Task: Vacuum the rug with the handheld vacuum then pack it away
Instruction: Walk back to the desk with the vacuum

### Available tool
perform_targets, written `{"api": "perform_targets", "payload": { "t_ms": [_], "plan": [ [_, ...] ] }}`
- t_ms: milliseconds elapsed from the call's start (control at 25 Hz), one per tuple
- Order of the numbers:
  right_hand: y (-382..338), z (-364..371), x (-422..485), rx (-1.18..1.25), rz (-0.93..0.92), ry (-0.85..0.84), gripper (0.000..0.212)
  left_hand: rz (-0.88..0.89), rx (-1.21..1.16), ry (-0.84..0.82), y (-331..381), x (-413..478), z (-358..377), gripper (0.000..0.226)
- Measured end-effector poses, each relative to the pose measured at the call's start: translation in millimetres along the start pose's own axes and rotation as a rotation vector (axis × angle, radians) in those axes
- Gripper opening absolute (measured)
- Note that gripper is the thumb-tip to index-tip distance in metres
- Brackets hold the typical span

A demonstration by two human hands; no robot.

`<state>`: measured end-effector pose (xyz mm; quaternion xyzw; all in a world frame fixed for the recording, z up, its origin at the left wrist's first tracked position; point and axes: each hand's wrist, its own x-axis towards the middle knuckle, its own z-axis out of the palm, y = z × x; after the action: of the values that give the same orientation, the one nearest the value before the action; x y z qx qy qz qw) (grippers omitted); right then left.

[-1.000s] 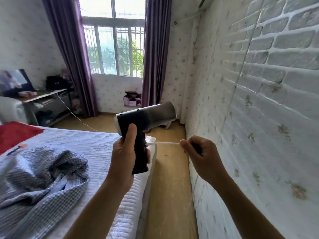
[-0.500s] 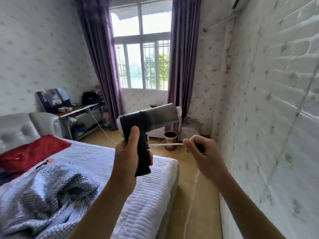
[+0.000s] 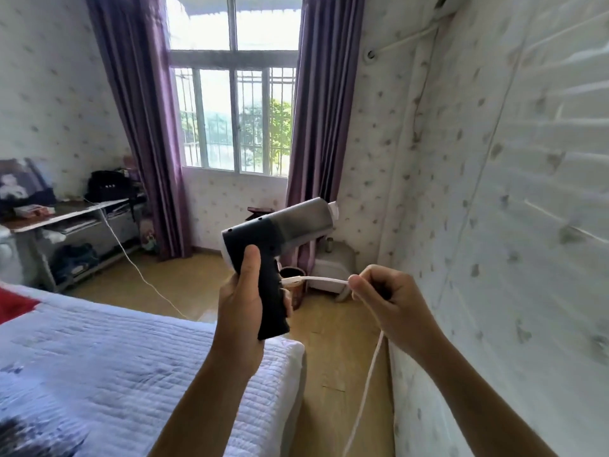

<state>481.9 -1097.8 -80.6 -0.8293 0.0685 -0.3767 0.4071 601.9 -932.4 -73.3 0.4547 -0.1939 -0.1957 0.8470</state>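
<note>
Two hands are up at the frame's centre: our left hand [image 3: 244,311] curls round the handle of the vacuum [image 3: 280,229], thumb up its back; our right hand [image 3: 385,298], just right of it, pinches the white cord [image 3: 323,279], which runs from the handle and drops toward the bottom edge.

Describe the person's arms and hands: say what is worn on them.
The left forearm and right forearm are bare as far as the frame shows, with no sleeves in view. The left hand and right hand wear no gloves, and no watch, bracelet or ring shows.
</note>
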Motion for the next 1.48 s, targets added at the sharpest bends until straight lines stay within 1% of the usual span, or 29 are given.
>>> {"api": "perform_targets", "payload": {
  "t_ms": [120,320,480,600,680,800,880,960,1040,1160,1240,1360,1480],
  "plan": [
    [39.2,-6.9,64.1,-0.027,0.037,-0.027,0.026,-0.029,-0.024,-0.012,-20.0,78.5,18.1,0.051],
    [111.1,-16.3,137.6,0.058,0.08,-0.028,0.025,-0.061,0.012,-0.018,-60.7,166.7,41.5,0.049],
    [189.7,-11.8,207.0,0.16,0.095,-0.053,0.029,-0.043,0.089,0.07,-100.5,241.3,57.2,0.051],
    [248.6,-11.9,260.6,0.164,0.024,-0.095,0.039,-0.041,0.128,0.157,-129.1,298.2,74.4,0.056],
    [286.8,-18.9,299.9,0.23,0.021,-0.149,0.043,-0.017,0.141,0.18,-146.8,335.1,92.8,0.057],
    [332.4,-27.8,368.5,0.286,0.046,-0.197,0.044,-0.005,0.198,0.247,-162.8,395.5,118.0,0.056],
    [354.8,-30.2,407.6,0.31,0.034,-0.245,0.039,0.01,0.216,0.259,-172.1,430.3,126.1,0.056],
    [372.4,-29.6,436.4,0.32,0.019,-0.269,0.035,0.022,0.202,0.272,-181.7,460.6,128.8,0.057],
    [395.8,-24.6,463.9,0.302,-0.004,-0.292,0.036,0.029,0.169,0.287,-192.9,495.6,128.4,0.058],
    [443.3,-12.8,514.2,0.287,0.013,-0.342,0.034,0.031,0.164,0.308,-217.5,563.9,127.6,0.061],
    [471.1,-6.5,550.2,0.272,0.007,-0.341,0.032,0.034,0.134,0.299,-234.6,611.0,127.6,0.062],
    [508.1,3.6,617.8,0.27,0.004,-0.317,0.032,0.042,0.051,0.295,-255.8,696.0,128.1,0.066],
    [538.5,18.2,697.7,0.209,0.015,-0.315,0.035,0.019,0.012,0.307,-261.9,788.8,127.7,0.068]
  ]
}}
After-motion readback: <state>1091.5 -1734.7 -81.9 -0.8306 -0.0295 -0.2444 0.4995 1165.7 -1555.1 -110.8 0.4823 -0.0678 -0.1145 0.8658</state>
